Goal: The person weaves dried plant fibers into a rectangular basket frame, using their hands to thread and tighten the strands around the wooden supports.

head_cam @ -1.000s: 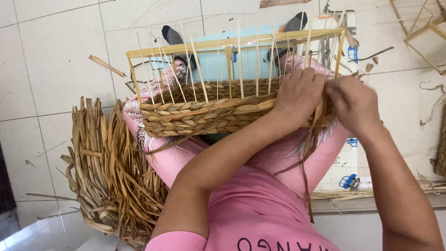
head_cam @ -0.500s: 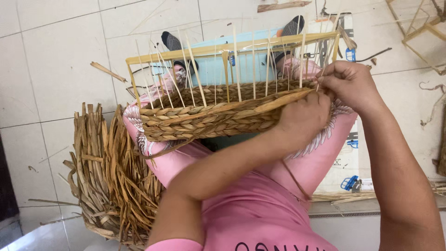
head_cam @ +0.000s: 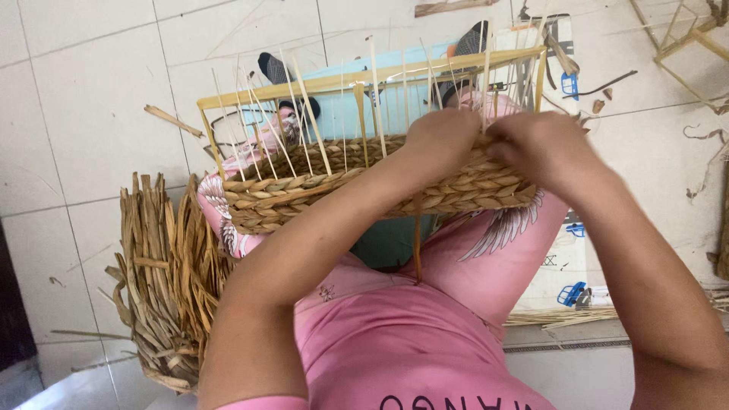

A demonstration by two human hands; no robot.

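Note:
A half-woven basket (head_cam: 319, 193) of braided straw rests on my lap, built on a yellow frame (head_cam: 326, 82) with thin upright sticks. My left hand (head_cam: 440, 140) grips the woven wall near its upper edge, right of centre. Close beside it, my right hand (head_cam: 543, 152) pinches the weave at the basket's right end. A loose straw strand (head_cam: 417, 243) hangs down from under my left hand, and which hand holds it I cannot tell. My legs in pink trousers (head_cam: 486, 250) lie under the basket.
A pile of dried straw strips (head_cam: 163, 281) lies on the tiled floor at my left. A light blue mat (head_cam: 342, 114) is under my feet. Loose straw scraps and a wooden frame (head_cam: 687, 34) lie at the upper right, and printed paper (head_cam: 569, 281) at my right.
Both hands moved left along the basket's top edge. The left hand rose from the wall to the rim beside the right. The basket tilted and shifted slightly.

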